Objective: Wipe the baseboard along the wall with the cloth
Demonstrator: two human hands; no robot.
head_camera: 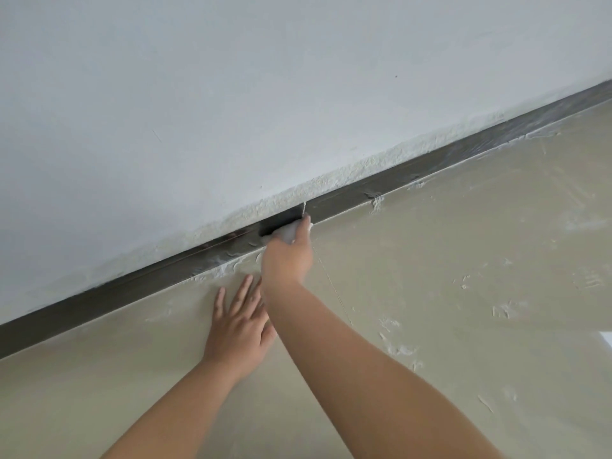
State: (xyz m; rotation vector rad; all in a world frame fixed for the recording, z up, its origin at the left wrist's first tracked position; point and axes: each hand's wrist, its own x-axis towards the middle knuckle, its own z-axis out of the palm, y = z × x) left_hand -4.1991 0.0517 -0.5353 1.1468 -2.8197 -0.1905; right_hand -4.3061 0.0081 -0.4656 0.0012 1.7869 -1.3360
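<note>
Head view, looking down at the foot of a wall. Dark grey, narrow baseboard strip (347, 195) running diagonally from lower left to upper right, cut off by the frame at both ends, between a white, rough-edged plaster wall (231, 94) and a beige smooth floor (463, 260) smeared with whitish streaks and flecks.

Right hand (288, 256) reaching across to the baseboard, fingers curled round a small white crumpled cloth (289, 231), pressed against the dark strip near mid-frame. Most of the cloth hidden under the fingers; only a bunched patch and a thin thread-like tail above the fingertips visible. Exact finger placement hard to make out, blurred.

Left hand (240, 323) flat on the floor just beside the baseboard, fingers straight and slightly spread, holding nothing. Thumb side partly covered by the right forearm crossing over it.

Baseboard to the right of the cloth hazy with pale film; to the left, glossier patches with streaky residue. Small bright white shape (606, 337) at the right edge of the floor, cut off, not identifiable. Both forearms bare, leaving the frame at the bottom.
</note>
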